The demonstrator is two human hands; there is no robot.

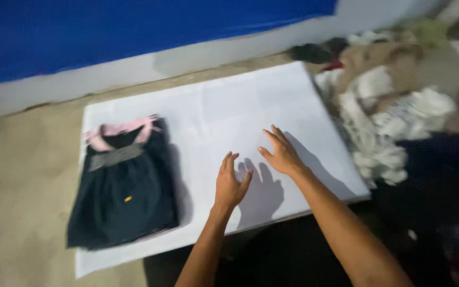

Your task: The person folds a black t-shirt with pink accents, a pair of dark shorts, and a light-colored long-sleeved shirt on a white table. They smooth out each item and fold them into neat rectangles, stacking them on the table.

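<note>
Left hand: the left hand [230,183] is being held flat over the white sheet [229,106], fingers spread apart, nothing being gripped. Its dark shadow is being thrown on the sheet just to its right.

Right hand: the right hand [281,154] is being held just beside the left one, a little higher up the sheet. Its grip is apart too, fingers stretched out, nothing being held. It cannot be told if the palms are touching the sheet or only hovering, since the picture is blurry.

White sheet: a big flat white sheet is being used as the surface. It is lying on the tan floor [17,175], with a bare part under both hands.

Little dress: a small dark dress [126,191] with a pink collar is lying flat on the left part of the sheet, well apart from both hands. Its lower edge is reaching near the sheet's front edge.

Clothes pile: a heap of crumpled clothes [394,106], white, tan and dark, is piled just beside the sheet's right edge.

Wall: a blue wall [107,26] with a pale strip along the bottom is seen behind the sheet.
</note>
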